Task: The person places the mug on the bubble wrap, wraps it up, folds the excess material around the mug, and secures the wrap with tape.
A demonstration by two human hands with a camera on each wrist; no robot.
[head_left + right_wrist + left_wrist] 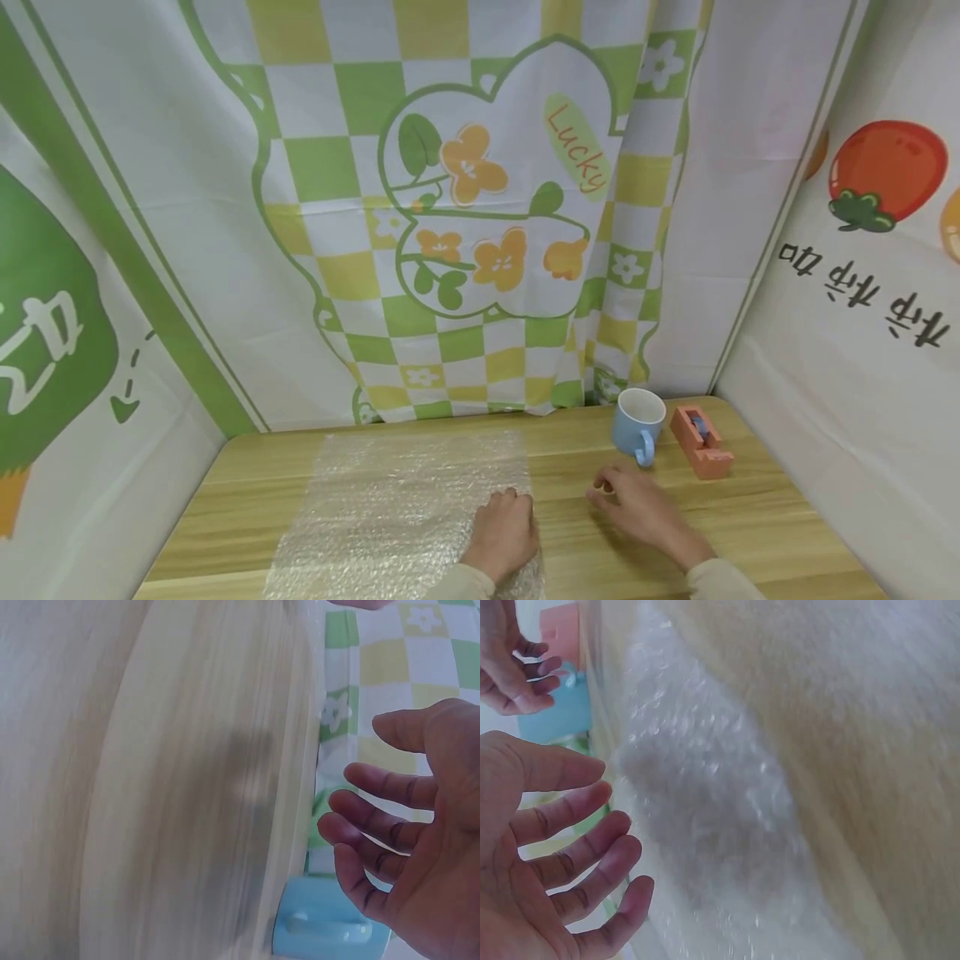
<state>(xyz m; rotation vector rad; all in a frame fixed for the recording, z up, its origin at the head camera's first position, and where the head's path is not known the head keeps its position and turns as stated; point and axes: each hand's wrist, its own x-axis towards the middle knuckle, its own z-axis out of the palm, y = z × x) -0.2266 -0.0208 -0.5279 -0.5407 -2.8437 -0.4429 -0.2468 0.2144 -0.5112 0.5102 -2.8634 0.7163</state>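
A clear sheet of bubble wrap [390,500] lies flat over the left and middle of the wooden table. My left hand [504,533] is above the sheet's right part, its fingers loosely bent and holding nothing, as the left wrist view shows. To the right, my right hand [637,505] hovers over bare wood, fingers relaxed and apart, nothing in them. Just beyond it stands a light blue mug [636,425] with a white inside, upright, its handle facing me. The mug [322,922] also shows below the right hand in the right wrist view.
An orange tape dispenser [702,442] with a roll in it stands right of the mug. The wooden table [780,542] meets a checkered cloth backdrop [465,350] at its far edge. Printed cloth walls [847,400] rise on both sides.
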